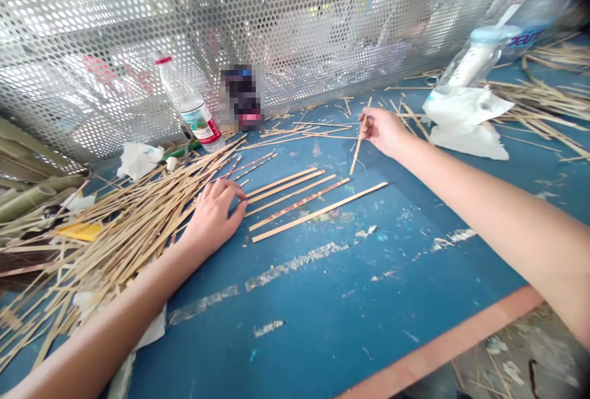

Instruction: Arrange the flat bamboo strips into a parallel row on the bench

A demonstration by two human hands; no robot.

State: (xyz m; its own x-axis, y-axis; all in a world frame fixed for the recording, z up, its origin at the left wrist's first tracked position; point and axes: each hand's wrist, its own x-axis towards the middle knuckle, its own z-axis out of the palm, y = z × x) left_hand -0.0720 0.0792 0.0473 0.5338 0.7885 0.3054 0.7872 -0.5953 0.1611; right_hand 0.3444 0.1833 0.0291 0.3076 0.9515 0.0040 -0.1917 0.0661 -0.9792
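Note:
My right hand [380, 131] pinches a thin bamboo strip [358, 138] upright between thumb and fingers, above the blue worktable [322, 307]. My left hand [212, 216] lies palm down at the edge of a loose heap of bamboo strips [124, 227], its fingertips close to the ends of several flat strips [299, 202]. Those flat strips lie side by side on the table, a little apart from one another. One of them has reddish marks along its length. My left hand holds nothing that I can see.
A perforated metal screen [138, 36] stands along the table's back. A water bottle [188, 104] lies near it, beside crumpled tissue [138, 160]. At the right, a plastic bottle [479, 58] rests on white tissue [465, 122] by more bamboo strips [544, 104]. Thick bamboo pieces [23, 199] lie far left.

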